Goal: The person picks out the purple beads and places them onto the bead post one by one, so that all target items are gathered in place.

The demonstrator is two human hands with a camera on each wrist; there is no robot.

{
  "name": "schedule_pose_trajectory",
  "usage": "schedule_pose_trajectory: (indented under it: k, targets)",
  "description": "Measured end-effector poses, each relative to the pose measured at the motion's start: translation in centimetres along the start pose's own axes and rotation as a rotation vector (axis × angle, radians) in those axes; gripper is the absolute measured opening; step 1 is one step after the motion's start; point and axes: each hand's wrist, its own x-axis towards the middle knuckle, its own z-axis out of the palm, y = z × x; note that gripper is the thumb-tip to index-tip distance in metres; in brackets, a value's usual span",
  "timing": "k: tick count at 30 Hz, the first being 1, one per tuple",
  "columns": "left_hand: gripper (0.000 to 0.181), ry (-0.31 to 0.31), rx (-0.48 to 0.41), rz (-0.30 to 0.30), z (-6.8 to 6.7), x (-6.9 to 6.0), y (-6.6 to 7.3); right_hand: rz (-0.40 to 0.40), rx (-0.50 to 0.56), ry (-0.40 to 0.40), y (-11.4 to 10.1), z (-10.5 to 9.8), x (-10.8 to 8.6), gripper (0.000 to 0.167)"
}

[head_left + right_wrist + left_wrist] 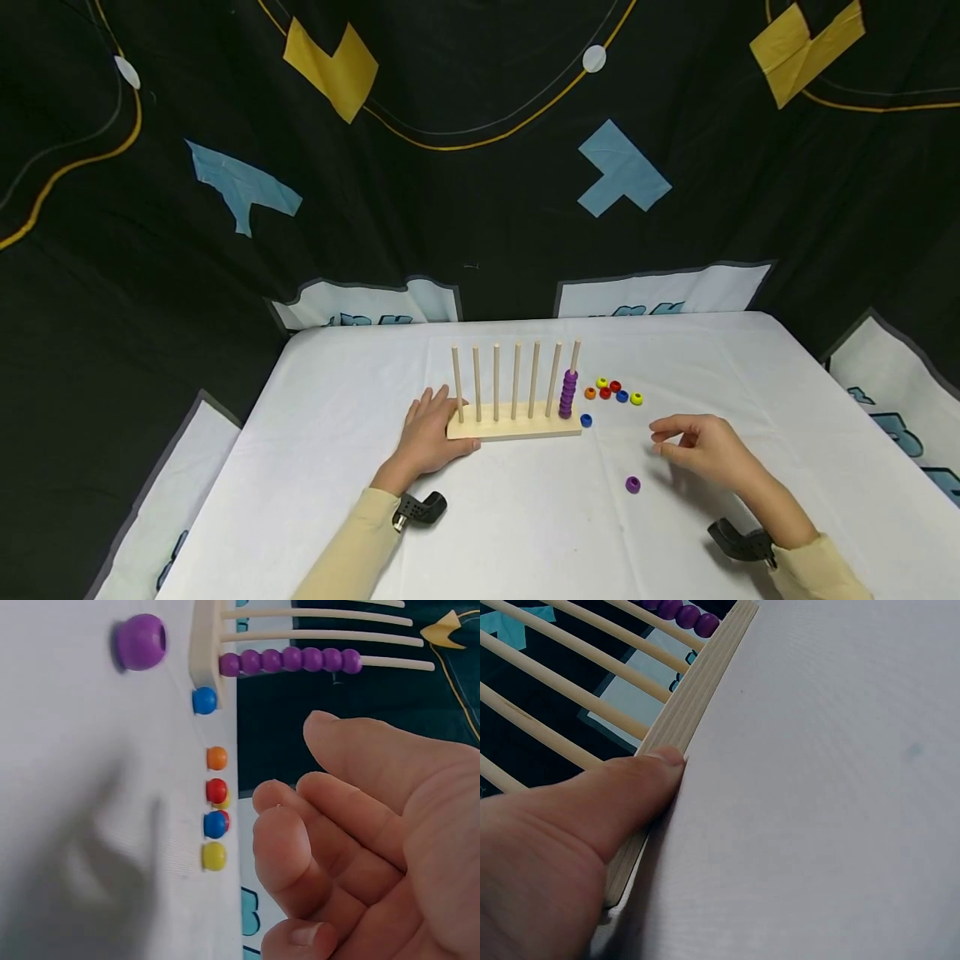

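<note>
A wooden bead stand point(517, 428) with several upright pegs sits mid-table. Its rightmost peg carries a stack of purple beads point(567, 394); the other pegs are bare. My left hand point(431, 435) grips the left end of the base, its thumb point(641, 787) along the front edge. Over the table to the right hovers my right hand point(708, 450), fingers loosely bent with nothing between them. A loose purple bead point(633, 484) lies left of and nearer than that hand. By the right end of the base rests a blue bead point(587, 421).
Behind and right of the stand lies a loose group of beads: orange point(590, 393), red point(616, 387), yellow point(637, 398) and blue point(622, 397). A white cloth covers the table point(525, 533). A dark curtain point(465, 217) hangs beyond the far edge.
</note>
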Motion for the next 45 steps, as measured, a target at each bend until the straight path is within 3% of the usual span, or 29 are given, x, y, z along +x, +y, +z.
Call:
schedule_pose_trajectory:
  k: [25,35,45]
  targets:
    - [0.070,-0.003,0.004,-0.002,-0.2,-0.1,0.3,-0.012,0.078,-0.274,1.0,2.7,0.2,0.029]
    - [0.067,0.002,0.003,0.010,-0.1,-0.1,0.2,-0.022,0.106,-0.296,1.0,3.0,0.1,0.031]
    - [0.067,0.002,-0.001,0.011,0.0,-0.1,0.1,-0.159,0.119,-0.259,1.3,3.7,0.1,0.019]
